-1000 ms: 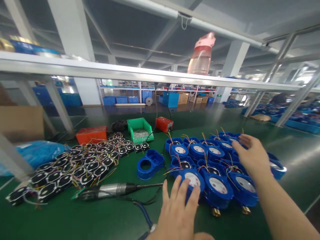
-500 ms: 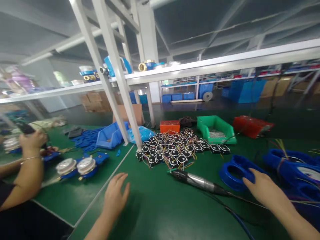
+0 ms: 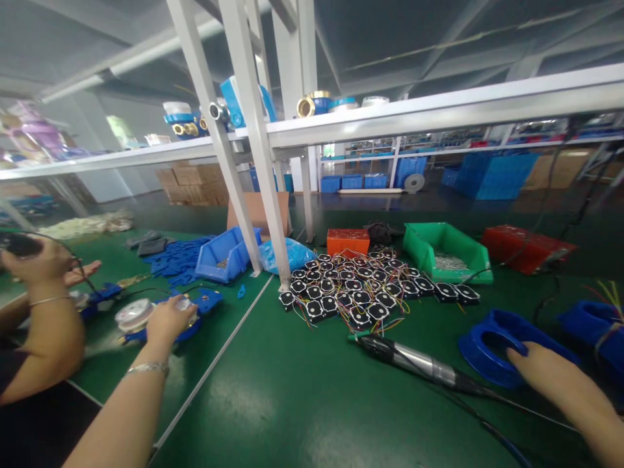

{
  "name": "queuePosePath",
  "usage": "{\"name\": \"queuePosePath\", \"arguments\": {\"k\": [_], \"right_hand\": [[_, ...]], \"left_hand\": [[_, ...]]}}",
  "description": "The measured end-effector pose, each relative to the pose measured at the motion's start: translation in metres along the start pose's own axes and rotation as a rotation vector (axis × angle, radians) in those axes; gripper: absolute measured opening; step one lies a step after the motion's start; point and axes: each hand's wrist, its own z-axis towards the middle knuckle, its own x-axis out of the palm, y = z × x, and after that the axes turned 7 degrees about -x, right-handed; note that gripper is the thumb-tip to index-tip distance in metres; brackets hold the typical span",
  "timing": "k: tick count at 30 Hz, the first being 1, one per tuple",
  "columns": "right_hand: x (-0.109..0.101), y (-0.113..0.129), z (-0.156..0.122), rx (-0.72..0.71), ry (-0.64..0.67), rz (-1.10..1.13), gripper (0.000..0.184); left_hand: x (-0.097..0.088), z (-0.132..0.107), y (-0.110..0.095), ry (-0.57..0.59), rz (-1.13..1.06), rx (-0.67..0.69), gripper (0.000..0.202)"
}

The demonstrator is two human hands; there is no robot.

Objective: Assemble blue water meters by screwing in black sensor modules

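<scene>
A green bin point(image 3: 414, 247), beyond and left of the right hand point(image 3: 539, 367), holds small metal pieces; a blue bin point(image 3: 207, 268) beyond the left hand point(image 3: 168, 320) holds small parts. The right hand grips a blue casing point(image 3: 472, 354) by its rim. The left covers a meter point(image 3: 209, 304); I cannot tell whether it grips. Between the hands, the green table point(image 3: 292, 396) runs under a white shelf point(image 3: 439, 108).

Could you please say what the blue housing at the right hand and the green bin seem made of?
The blue housing looks like glossy moulded plastic, given its rounded edges and even colour, though painted metal is possible. Green bin: probably smooth plastic, evenly coloured.
</scene>
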Motion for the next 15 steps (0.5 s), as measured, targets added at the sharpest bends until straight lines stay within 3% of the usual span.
{"name": "queuePosePath", "arguments": {"k": [4,7,11,14,15], "right_hand": [[-0.009,0.013,-0.009,0.082,0.176,-0.020,0.024],[-0.013,0.020,-0.015,0.108,0.247,0.004,0.031],[-0.016,0.020,-0.025,0.069,0.293,0.137,0.044],[-0.023,0.012,-0.033,-0.092,0.310,0.283,0.055],[-0.025,0.010,-0.035,-0.170,0.263,0.311,0.055]], "left_hand": [[-0.006,-0.023,-0.007,0.033,0.009,0.035,0.056],[-0.011,-0.054,-0.014,0.083,-0.026,0.110,0.053],[-0.014,-0.118,-0.029,0.133,-0.205,0.338,0.051],[-0.019,-0.177,-0.049,0.154,-0.322,0.576,0.043],[-0.020,-0.197,-0.058,0.144,-0.347,0.667,0.040]]}}
